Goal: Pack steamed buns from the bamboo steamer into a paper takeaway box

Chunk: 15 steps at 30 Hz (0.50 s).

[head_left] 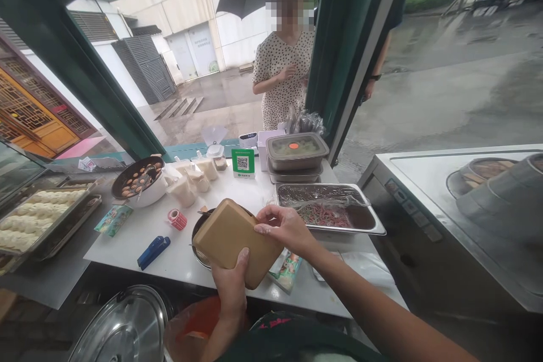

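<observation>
Both forearms are seen bare, with no sleeves reaching the wrists. The left hand (pixel 231 288) and right hand (pixel 285 227) are ungloved. A dark garment with red marking is glimpsed at the bottom centre of the frame.

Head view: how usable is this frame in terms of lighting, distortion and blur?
Head view: soft, even daylight, no hard shadows; wide-angle bending shows in the tilted green window frame; the brown box held by the left hand and right hand is sharp; the steel lid at the bottom edge shows mild glare; the face of the person outside is pixelated.
</observation>
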### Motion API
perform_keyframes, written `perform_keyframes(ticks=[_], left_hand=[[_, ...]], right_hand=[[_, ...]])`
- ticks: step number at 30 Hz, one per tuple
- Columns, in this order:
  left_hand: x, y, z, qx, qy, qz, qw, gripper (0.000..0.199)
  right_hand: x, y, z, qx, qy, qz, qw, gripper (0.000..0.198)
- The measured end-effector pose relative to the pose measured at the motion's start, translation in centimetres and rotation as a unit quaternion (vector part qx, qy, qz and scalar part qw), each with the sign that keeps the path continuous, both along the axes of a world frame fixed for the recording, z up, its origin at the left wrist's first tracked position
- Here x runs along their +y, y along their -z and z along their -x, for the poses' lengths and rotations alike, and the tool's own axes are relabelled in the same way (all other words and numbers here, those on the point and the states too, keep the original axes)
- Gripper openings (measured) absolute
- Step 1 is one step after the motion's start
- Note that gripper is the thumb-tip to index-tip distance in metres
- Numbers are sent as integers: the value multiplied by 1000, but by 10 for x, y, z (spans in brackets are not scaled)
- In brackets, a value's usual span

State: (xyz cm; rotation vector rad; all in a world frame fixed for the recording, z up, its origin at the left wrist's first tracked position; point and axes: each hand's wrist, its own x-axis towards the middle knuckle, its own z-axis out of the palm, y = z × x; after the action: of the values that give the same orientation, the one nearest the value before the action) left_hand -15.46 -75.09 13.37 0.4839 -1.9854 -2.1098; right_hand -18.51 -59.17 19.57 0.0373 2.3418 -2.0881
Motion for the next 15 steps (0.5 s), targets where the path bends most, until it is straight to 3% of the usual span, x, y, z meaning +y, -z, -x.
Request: perform_keyframes(ticks=[6, 15], left_hand=[[3, -2, 0, 13, 3, 25, 1000, 67], [2, -9, 5, 17, 30, 70, 997, 64]], right_hand=[[-3, 7, -3, 8, 34, 23, 999, 25], [6, 3, 8, -42, -2, 58, 997, 24]])
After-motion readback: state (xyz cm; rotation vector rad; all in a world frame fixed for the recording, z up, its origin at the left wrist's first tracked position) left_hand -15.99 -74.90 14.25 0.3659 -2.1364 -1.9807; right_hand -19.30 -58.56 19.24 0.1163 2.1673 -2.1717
